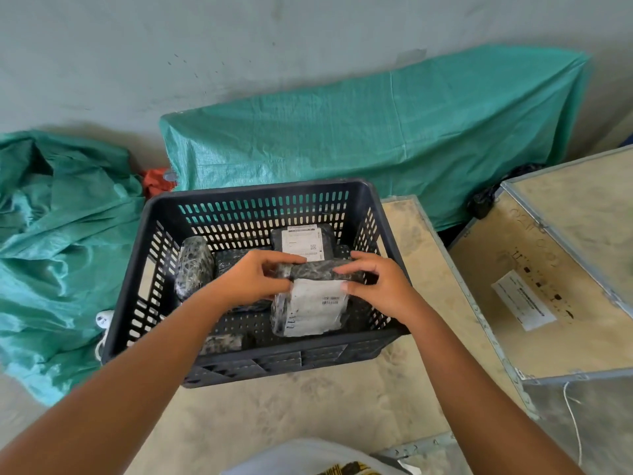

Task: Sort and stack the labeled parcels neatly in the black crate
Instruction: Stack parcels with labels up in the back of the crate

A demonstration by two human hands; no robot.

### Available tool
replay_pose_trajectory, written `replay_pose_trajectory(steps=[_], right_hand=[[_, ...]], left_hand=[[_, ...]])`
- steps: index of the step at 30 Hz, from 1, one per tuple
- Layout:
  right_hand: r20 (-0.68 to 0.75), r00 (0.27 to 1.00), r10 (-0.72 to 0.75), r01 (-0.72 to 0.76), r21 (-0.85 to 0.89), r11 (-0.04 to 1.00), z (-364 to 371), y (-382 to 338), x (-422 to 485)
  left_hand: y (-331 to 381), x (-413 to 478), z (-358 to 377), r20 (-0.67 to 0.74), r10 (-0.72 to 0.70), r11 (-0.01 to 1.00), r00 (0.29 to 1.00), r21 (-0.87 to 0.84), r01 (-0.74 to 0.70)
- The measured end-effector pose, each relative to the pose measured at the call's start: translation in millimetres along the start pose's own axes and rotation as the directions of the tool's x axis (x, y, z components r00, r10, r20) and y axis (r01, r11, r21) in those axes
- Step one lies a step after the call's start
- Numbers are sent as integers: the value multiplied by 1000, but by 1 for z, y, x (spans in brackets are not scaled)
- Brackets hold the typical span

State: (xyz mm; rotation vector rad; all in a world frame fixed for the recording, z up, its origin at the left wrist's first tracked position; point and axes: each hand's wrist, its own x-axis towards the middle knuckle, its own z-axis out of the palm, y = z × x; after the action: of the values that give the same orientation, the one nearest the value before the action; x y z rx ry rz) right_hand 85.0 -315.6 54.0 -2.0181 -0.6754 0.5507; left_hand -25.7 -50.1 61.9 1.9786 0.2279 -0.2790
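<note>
A green tarp (51,234) is lying crumpled far left of the hands, and a second tarp (376,132) is draping something behind the crate (137,269), which is sitting on a wooden box (308,406). Inside the crate, left of the left fingers, a dark wrapped parcel (193,265) is standing on end. The left forearm is reaching in diagonally from the lower left, and the left hand (250,279) is curling over the near rim, thumb on top and fingers pinching the left end of a labeled parcel (311,303). That parcel is being held inside the crate at its right side, its white label facing up just below both sets of fingertips. Beyond the fingers, another parcel with a white label (303,243) is leaning against the far wall. The right hand (376,286) is gripping the parcel's right end, fingers bent over its top edge and thumb pressing the label; the right forearm is stretching in from the lower right. Well right of the fingers, a second wooden box (548,286) is carrying a paper label.
</note>
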Motion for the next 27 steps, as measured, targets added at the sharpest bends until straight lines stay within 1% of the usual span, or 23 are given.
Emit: replay_pose_trajectory(steps=[2,4,6,8,9,11,12,14,17,18,20,22,23,25,27], right_hand=[[-49,996,-71,78,145,986,-5,-10,-1],[-116,985,-129,159,301,940,-8,-20,-2],[-142,979,-149,195,419,887,-11,-33,-2],[-90,980,-179,200,495,846,-15,-48,-2],[-59,974,-218,216,522,825,-16,-56,-3],[-21,949,-313,271,557,785,-22,-70,-3],[-19,938,-345,300,541,786,-25,-77,-1],[-24,930,-366,328,504,799,-32,-86,4],[-56,933,-354,330,518,789,-35,-90,9],[-62,939,-339,320,523,790,-34,-89,10],[-70,951,-302,290,542,789,-30,-85,13],[-74,968,-238,232,613,755,-24,-79,14],[-74,975,-209,206,650,731,-22,-78,15],[-61,985,-164,158,713,684,-21,-75,16],[-35,990,-134,114,755,646,-20,-73,18]], left_hand=[[18,-8,-24,-7,-3,995,1000,-95,2],[36,-16,-45,-9,19,978,1000,-206,-20],[49,-23,-64,-20,47,937,999,-347,-51],[58,-28,-80,-32,73,881,997,-466,-80],[62,-30,-84,-37,87,857,995,-506,-94],[70,-33,-88,-61,106,829,992,-546,-123],[74,-35,-87,-82,111,827,990,-546,-138],[83,-35,-83,-151,123,844,981,-505,-183],[94,-37,-73,-293,179,884,939,-371,-284],[95,-37,-67,-293,200,901,935,-321,-293],[91,-37,-54,-227,210,956,951,-155,-248],[84,-39,-41,-165,177,984,970,42,-172],[80,-39,-36,-148,174,983,974,85,-162],[73,-37,-27,-137,179,982,974,87,-168],[69,-33,-23,-130,168,986,977,38,-164]])
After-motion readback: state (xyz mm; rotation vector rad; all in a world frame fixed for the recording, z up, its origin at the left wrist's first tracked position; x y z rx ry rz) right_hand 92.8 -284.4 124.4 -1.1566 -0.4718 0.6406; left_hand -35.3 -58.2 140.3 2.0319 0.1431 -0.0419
